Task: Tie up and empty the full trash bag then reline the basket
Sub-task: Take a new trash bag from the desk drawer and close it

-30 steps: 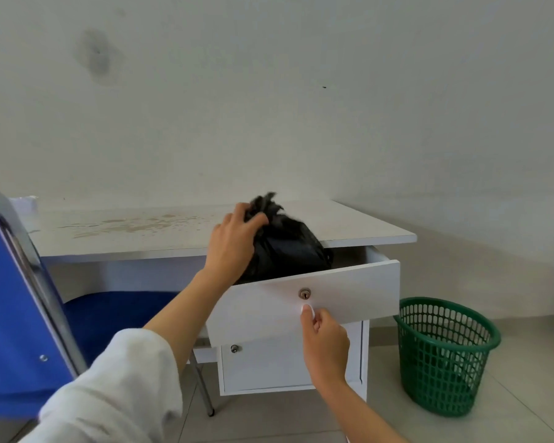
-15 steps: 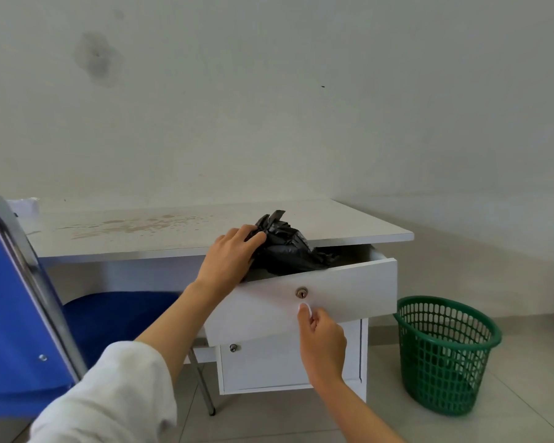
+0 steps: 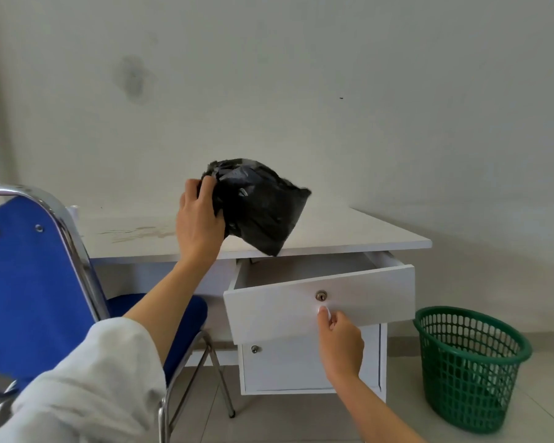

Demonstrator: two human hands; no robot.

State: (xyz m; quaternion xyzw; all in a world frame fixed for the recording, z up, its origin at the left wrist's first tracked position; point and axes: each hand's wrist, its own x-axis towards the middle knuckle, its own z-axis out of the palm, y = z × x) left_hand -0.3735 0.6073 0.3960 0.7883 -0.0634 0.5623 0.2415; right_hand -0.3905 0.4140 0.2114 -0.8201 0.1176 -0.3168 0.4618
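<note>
Item 1. Left hand [image 3: 199,225]: raised over the worktop [image 3: 349,231], fingers and thumb curled tight round one end of a black plastic bag [image 3: 259,206]. A white sleeve [image 3: 87,388] covers the upper arm; the forearm is bare.

Item 2. Black plastic bag: crumpled and bunched, held in the air clear of the worktop, above its front edge. Its lowest corner hangs over the back left of the open drawer [image 3: 317,302].

Item 3. Right hand [image 3: 341,342]: at the drawer front, thumb pressed on the panel just below the keyhole [image 3: 321,295], fingers curled at the lower edge, gripping it.

Item 4. Drawer: white, pulled out from under the worktop, its front tilted slightly. The visible part of the inside shows bare white. Below it, a white cupboard door [image 3: 301,362] with a small lock.

Item 5. Basket [image 3: 470,362]: green plastic mesh, upright on the tiled floor, to the right of the desk and apart from it.

Item 6. Chair [image 3: 29,282]: blue padded, chrome frame, at the left, its seat under the worktop.

Item 7. Worktop: white, with brownish stains on its left part.
</note>
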